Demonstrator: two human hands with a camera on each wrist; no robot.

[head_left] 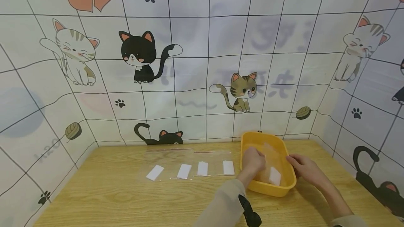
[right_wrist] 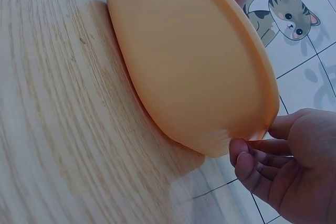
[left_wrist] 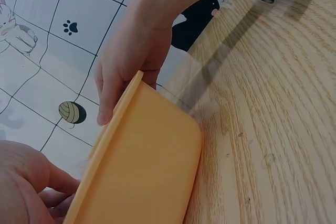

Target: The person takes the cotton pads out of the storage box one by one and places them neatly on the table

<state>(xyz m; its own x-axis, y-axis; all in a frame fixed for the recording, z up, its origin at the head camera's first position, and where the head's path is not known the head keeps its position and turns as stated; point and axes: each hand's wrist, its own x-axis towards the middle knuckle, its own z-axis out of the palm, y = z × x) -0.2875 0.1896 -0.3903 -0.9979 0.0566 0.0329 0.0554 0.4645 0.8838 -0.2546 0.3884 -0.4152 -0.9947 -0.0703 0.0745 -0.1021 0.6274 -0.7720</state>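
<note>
A yellow plastic basin [head_left: 272, 189] stands at the right of the table. Inside it lies a clear plastic bag [head_left: 269, 147] with a white card [head_left: 275, 176]. My left hand [head_left: 254, 160] reaches over the basin's near left side, its curled fingers pinching the bag's edge. In the left wrist view the rim partly hides the left hand's fingers [left_wrist: 55, 198]. My right hand [head_left: 304, 168] grips the basin's right rim between thumb and fingers. The right wrist view shows the right hand's fingertips [right_wrist: 247, 163] against the basin's outer wall.
Left of the basin, several clear zip bags lie in a row, with white cards such as the leftmost card [head_left: 155, 172] and the rightmost card [head_left: 228, 167]. A cat-print cloth [head_left: 189, 80] hangs behind the wooden table [head_left: 126, 199].
</note>
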